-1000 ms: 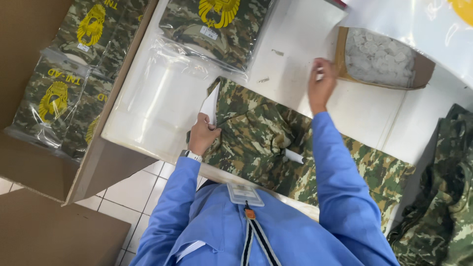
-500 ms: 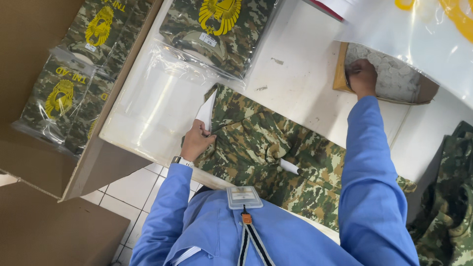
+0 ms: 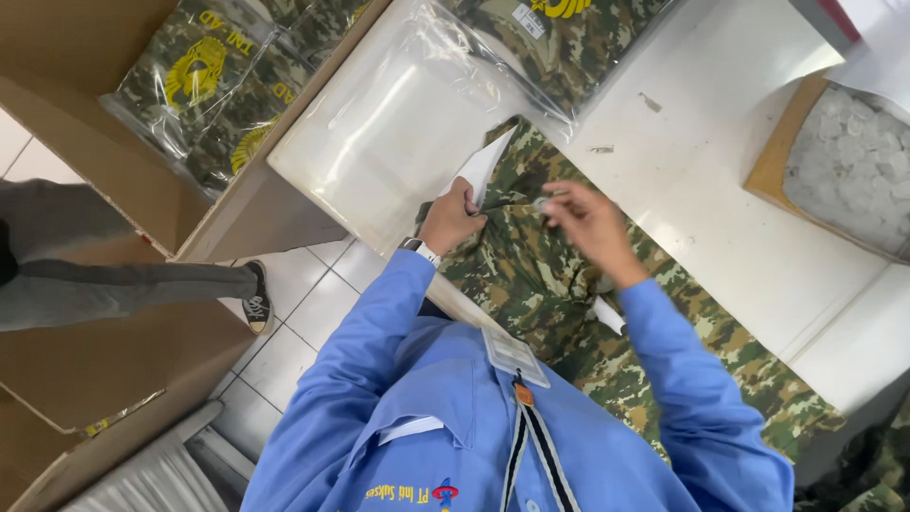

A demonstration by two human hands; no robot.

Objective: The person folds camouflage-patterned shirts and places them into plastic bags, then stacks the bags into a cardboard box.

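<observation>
A camouflage garment [image 3: 531,275] lies spread on the white table [image 3: 701,199] in front of me. My left hand [image 3: 453,216] pinches its collar edge, where a white paper tag [image 3: 483,166] sticks up. My right hand [image 3: 588,223] hovers over the garment just right of the left hand, fingers pinched on a small pale piece [image 3: 542,201]. Both sleeves are blue.
Empty clear plastic bags [image 3: 398,123] lie at the table's left end. A bagged camouflage garment [image 3: 559,38] sits beyond. A brown box of small pale pieces [image 3: 844,161] stands at the right. A cardboard carton [image 3: 190,85] holds bagged garments. Another person's leg [image 3: 123,284] stands at left.
My right hand has come back from the brown box at the right to the garment beside my left hand, now pinching a small piece. The left hand stays on the collar.
</observation>
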